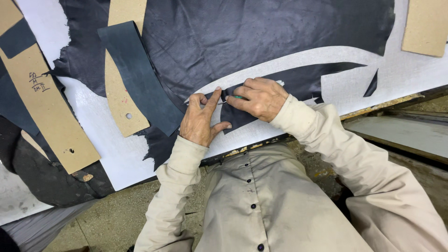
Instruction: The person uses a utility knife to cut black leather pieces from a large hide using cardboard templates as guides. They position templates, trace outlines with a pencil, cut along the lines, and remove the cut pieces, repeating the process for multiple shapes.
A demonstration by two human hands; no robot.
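Near the centre of the frame, the left hand [199,122] lay flat on the white table [112,154], fingers spread and its forefinger pressing down the edge of a black leather strip [298,83]. Just to its right, the right hand [260,98] had its grip pressed together around a green-handled knife [238,97], whose thin blade pointed left toward the left forefinger and met the leather between the two hands. The strip ran from the hands toward the right of the frame, below a large black hide [242,37] that filled the upper middle. A dark cut leather band [140,77] lay left of centre, partly over a cardboard pattern [122,100]. A longer cardboard pattern with handwriting [49,107] lay at the far left, and another cardboard piece [424,25] sat in the upper right corner. No containers showed anywhere in view.
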